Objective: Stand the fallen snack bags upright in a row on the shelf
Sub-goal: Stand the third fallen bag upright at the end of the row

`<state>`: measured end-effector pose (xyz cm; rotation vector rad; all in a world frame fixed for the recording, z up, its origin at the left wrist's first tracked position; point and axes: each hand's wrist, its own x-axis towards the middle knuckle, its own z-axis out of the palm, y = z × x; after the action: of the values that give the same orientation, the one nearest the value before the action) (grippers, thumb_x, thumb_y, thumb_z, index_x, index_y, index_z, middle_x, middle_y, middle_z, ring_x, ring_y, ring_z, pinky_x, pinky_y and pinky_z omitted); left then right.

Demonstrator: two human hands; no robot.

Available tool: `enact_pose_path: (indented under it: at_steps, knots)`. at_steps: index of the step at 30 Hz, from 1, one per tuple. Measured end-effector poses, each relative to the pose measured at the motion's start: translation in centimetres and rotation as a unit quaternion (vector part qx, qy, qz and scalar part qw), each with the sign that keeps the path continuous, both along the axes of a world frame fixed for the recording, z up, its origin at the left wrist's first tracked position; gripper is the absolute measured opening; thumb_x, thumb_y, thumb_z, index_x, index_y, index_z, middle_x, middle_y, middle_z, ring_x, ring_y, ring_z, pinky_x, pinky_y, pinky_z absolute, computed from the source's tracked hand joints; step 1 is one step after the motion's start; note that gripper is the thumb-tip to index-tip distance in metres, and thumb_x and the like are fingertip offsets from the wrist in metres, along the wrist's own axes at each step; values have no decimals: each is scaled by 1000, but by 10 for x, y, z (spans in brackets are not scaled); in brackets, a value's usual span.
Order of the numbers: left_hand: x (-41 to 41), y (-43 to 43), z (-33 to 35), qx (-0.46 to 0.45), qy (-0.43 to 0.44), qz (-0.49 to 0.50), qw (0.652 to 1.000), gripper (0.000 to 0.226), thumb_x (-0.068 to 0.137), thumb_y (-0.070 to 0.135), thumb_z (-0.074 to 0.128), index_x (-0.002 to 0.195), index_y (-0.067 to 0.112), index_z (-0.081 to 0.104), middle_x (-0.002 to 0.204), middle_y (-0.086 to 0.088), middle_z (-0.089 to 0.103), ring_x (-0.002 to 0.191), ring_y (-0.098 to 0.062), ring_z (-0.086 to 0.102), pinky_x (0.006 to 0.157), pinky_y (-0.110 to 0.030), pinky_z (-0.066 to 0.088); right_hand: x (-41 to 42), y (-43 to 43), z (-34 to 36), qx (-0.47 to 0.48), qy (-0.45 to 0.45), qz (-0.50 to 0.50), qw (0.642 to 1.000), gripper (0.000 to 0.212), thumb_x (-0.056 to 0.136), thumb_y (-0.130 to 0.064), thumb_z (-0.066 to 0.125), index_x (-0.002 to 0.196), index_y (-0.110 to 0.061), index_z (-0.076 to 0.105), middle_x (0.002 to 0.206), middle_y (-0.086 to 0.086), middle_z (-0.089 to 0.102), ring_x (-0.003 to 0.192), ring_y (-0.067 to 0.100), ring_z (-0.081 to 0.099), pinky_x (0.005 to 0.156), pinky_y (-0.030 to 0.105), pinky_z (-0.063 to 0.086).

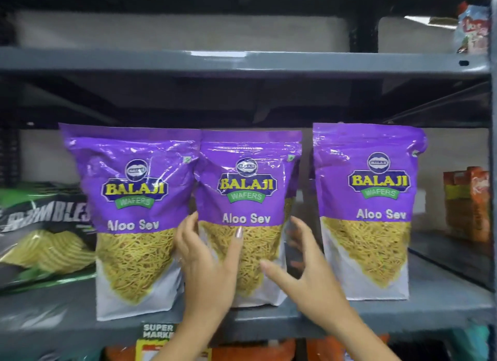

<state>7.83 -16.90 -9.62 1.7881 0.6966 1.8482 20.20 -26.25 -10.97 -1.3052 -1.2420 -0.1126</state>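
Note:
Three purple Balaji Aloo Sev bags stand upright in a row on the grey shelf (443, 311). The left bag (131, 199) and the middle bag (250, 188) touch at their sides, while the right bag (368, 204) stands apart with a gap. My left hand (207, 264) lies on the lower left of the middle bag, thumb across its front and fingers at its left edge. My right hand (306, 264) is spread at the middle bag's lower right edge, blurred, fingers apart; I cannot tell whether it touches the bag.
A black and green chips bag (40, 234) lies flat at the shelf's left end. An orange pack (468, 204) stands at the far right. A colourful pack (473, 30) sits on the upper shelf (242, 62). Orange packs and a yellow price tag (158, 339) show below.

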Motion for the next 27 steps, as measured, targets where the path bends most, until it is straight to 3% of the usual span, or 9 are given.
enact_pose_path:
  at_steps: [2, 4, 9, 15, 19, 22, 24, 26, 27]
  knots:
    - [4, 5, -2, -26, 19, -63, 998, 98, 76, 53, 71, 148, 8, 23, 152, -11, 27, 136, -14, 32, 108, -15, 18, 2, 14, -2, -46, 30, 54, 997, 79, 66, -45, 82, 127, -50, 32, 132, -35, 47, 120, -24, 47, 105, 13, 41]
    - [6, 6, -6, -39, 27, -117, 992, 104, 75, 56, 71, 152, 18, 12, 156, -1, 21, 137, -2, 24, 113, -22, 21, 3, 18, -5, -79, 49, 82, 992, 74, 71, -35, 83, 123, -49, 32, 126, -41, 48, 109, -33, 47, 99, 3, 39]
    - [7, 4, -9, -38, 52, -125, 990, 104, 76, 64, 61, 154, 25, 5, 161, -1, 15, 143, -8, 24, 106, -20, 19, 6, 15, -8, -67, 79, 89, 991, 101, 51, -62, 85, 137, -45, 35, 131, -16, 65, 121, -3, 61, 110, 37, 45]
    - [16, 0, -11, -30, 53, -125, 990, 110, 63, 75, 47, 153, 28, 5, 161, -1, 16, 145, -13, 23, 107, -25, 23, 9, 5, -4, -67, 87, 87, 990, 109, 54, -57, 86, 146, -33, 32, 136, -15, 62, 123, 0, 59, 111, 41, 44]
    - [18, 0, -11, -27, 54, -125, 990, 109, 64, 75, 46, 154, 28, 5, 161, -2, 16, 146, -13, 22, 110, -27, 23, 11, 2, -5, -73, 83, 79, 991, 96, 63, -42, 85, 144, -34, 33, 140, -18, 57, 126, -4, 56, 113, 37, 42]
    - [10, -9, -16, -19, 55, -124, 991, 107, 65, 77, 44, 153, 32, 4, 161, 8, 8, 146, 0, 16, 113, -25, 19, 3, -1, -6, -65, 47, 25, 996, 99, 61, -54, 84, 142, -42, 29, 146, -26, 45, 132, -13, 43, 114, 23, 37]
    - [-6, -17, -21, 35, 57, -92, 994, 101, 69, 81, 42, 153, 34, 9, 160, 15, 8, 139, 21, 8, 113, -13, 15, -7, -5, -9, -27, 30, -80, 996, 115, 53, -76, 74, 149, -35, 26, 152, -15, 41, 140, 1, 39, 115, 34, 37]
    - [-33, -20, -25, 112, 39, -45, 992, 89, 76, 81, 41, 149, 33, 24, 158, 10, 21, 142, 14, 15, 113, -9, 19, -22, -12, -11, 63, -5, -162, 985, 97, 60, -69, 72, 143, -32, 38, 141, -10, 50, 131, 8, 48, 106, 35, 44]
    - [-49, -19, -24, 140, 16, -19, 990, 82, 79, 77, 44, 146, 31, 32, 155, 5, 28, 145, 2, 24, 115, -19, 25, -31, -15, -10, 126, -36, -176, 976, 75, 68, -56, 73, 135, -31, 47, 130, -11, 56, 120, 6, 54, 99, 28, 47]
